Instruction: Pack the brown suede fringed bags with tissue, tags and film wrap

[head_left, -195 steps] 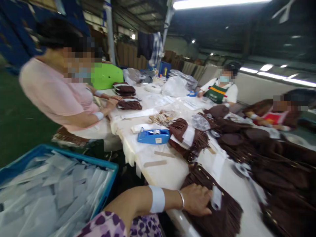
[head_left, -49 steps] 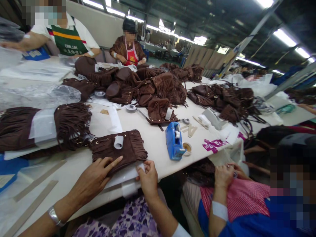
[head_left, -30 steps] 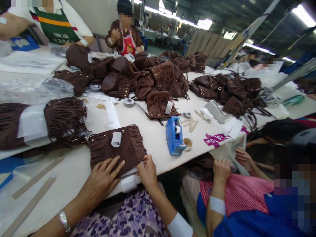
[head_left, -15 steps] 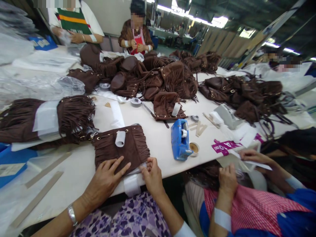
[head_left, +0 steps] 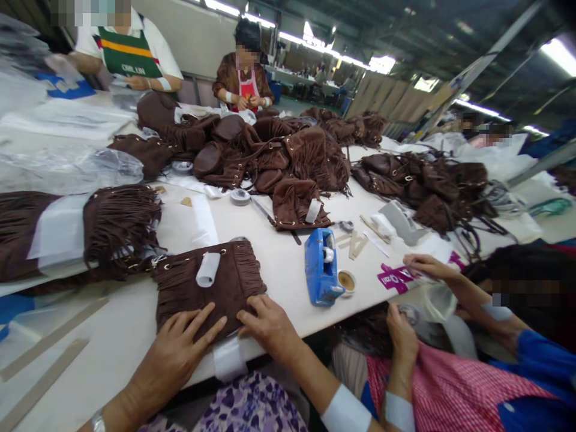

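Note:
A brown fringed suede bag (head_left: pixel 211 288) lies flat on the white table (head_left: pixel 288 264) in front of me, with a curled white paper tab (head_left: pixel 207 269) on its top. My left hand (head_left: pixel 177 351) rests flat on the bag's near left edge, fingers spread. My right hand (head_left: pixel 270 327) lies at the near right corner, fingers bent over the fringe and a white paper strip (head_left: pixel 228 360) that hangs off the table edge.
A blue tape dispenser (head_left: pixel 320 267) and a small tape core (head_left: pixel 346 281) sit right of the bag. Bundled fringed bags (head_left: pixel 90 231) lie at left, a big heap of brown bags (head_left: pixel 270 150) behind. A co-worker's hands (head_left: pixel 420 270) work at right; other people sit across the table.
My right hand has slid from pinching the white strip at the bag's corner to lying over the fringe. My left hand stays flat on the bag. The co-worker's hand reached onto the table.

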The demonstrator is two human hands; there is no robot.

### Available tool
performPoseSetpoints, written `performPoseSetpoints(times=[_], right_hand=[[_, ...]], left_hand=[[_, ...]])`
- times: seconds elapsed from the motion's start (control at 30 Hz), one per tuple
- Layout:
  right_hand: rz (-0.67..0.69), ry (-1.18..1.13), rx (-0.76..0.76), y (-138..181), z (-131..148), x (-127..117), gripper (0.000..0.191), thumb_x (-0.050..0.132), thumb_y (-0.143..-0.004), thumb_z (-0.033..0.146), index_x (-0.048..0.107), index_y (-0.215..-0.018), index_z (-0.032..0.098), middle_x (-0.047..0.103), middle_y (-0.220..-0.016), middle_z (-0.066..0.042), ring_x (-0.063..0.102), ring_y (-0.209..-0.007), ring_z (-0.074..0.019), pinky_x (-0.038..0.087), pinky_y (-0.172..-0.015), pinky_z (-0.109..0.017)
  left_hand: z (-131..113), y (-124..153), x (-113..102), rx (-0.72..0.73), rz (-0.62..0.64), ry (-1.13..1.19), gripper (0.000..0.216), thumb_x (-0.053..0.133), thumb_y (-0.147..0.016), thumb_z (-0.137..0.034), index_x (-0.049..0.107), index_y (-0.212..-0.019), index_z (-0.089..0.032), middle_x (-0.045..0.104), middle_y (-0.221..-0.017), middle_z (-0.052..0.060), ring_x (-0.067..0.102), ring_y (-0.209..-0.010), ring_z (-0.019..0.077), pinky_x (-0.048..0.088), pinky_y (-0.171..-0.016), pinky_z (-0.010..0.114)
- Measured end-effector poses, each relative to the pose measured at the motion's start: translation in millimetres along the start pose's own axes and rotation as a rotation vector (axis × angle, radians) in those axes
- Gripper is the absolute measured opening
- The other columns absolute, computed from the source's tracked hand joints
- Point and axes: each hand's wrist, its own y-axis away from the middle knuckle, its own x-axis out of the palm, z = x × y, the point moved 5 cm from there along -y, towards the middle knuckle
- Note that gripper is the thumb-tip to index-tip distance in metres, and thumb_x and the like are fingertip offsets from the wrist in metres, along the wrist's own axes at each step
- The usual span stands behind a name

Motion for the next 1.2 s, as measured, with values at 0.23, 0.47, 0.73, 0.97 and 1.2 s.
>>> performPoseSetpoints(times=[0.23, 0.47, 0.73, 0.97, 1.2], right_hand=[[-0.081, -0.082, 0.082, 5, -6, 6, 0.033, 0.072, -0.085, 0.042, 0.065, -0.114, 0.027, 0.059, -0.118, -0.006, 0.053, -0.105, -0.0229, 0.051, -0.089, -0.035], [-0.117, -0.102, 0.135, 8, -2, 10, 0.029, 0.07, -0.087, 0.044, 0.065, -0.108, 0.024, 0.06, -0.115, -0.006, 0.052, -0.104, -0.0219, 0.051, -0.089, -0.035], [-0.356, -0.429, 0.415, 10, -47, -37, 0.023, 0.051, -0.099, 0.027, 0.06, -0.119, 0.022, 0.063, -0.118, -0.008, 0.057, -0.114, -0.0189, 0.048, -0.098, -0.033], [-0.068, -0.372, 0.619, -19, -73, 2, 0.04, 0.058, -0.093, 0.038, 0.056, -0.128, 0.019, 0.069, -0.078, -0.001, 0.066, -0.073, -0.0194, 0.049, -0.069, -0.029], [-0.217, -0.134, 0.751, 30, -93, -37, 0.032, 0.04, -0.099, 0.036, 0.065, -0.103, 0.017, 0.069, -0.074, -0.005, 0.062, -0.065, -0.0201, 0.046, -0.063, -0.03]], left_hand=[[-4, -1, -10, -0.087, -0.095, 0.032, 0.048, 0.053, -0.092, -0.026, 0.054, -0.14, -0.029, 0.052, -0.147, 0.013, 0.055, -0.119, 0.0341, 0.044, -0.1, 0.053], [-19, -58, -17, -0.12, -0.112, 0.04, 0.035, 0.047, -0.096, -0.034, 0.071, -0.116, -0.018, 0.051, -0.148, 0.014, 0.045, -0.136, 0.0336, 0.03, -0.116, 0.056], [-21, -63, 18, -0.051, 0.03, -0.02, 0.063, 0.048, -0.095, -0.034, 0.031, -0.152, -0.014, 0.03, -0.162, 0.01, 0.024, -0.15, 0.0292, 0.023, -0.122, 0.052], [-20, -65, 10, -0.084, 0.054, 0.007, 0.063, 0.047, -0.096, -0.033, 0.029, -0.154, -0.016, 0.027, -0.163, 0.009, 0.022, -0.151, 0.0288, 0.02, -0.122, 0.051], [-18, -66, 4, -0.14, 0.066, 0.075, 0.061, 0.045, -0.097, -0.029, 0.027, -0.154, -0.017, 0.028, -0.163, 0.007, 0.02, -0.151, 0.0269, 0.016, -0.123, 0.048]])
